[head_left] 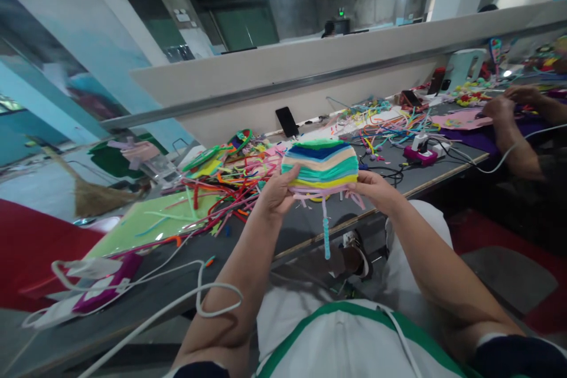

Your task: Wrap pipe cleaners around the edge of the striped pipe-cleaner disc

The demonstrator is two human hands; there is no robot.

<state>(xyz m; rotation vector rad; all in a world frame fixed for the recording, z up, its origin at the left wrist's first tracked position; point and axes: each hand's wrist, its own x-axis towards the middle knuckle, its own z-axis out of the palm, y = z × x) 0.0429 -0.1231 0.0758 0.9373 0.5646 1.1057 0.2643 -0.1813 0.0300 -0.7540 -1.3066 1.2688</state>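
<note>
The person is holding up a striped piece (319,166) with both hands, over the grey table (301,233) and close to its front edge. The left hand (279,190) is gripping the lower left side: its thumb is pressing on the front face, and the fingers are going underneath. The right hand (375,190) is pinching the lower right corner between the thumb and the fingers behind. So both grips are closed on the same piece, and it is hanging free of the table.

Its bands are running in dark blue, peach, teal and yellow, with green at the top. Pink strips (357,199) are dangling under the lower edge, and a light blue strand (326,238) is hanging below the middle. The lower edge is looking a little blurred, so I am not fully sure how this strand is joined.

In my judgement, the step in hand is a holding and checking one, because no stem is being added and no tool is being used. From this position, any next move is calling for steady support at both sides, so that the bands are staying flat and the loose strips are not catching on the heap of coloured stems (230,194) lying at the left.
</note>
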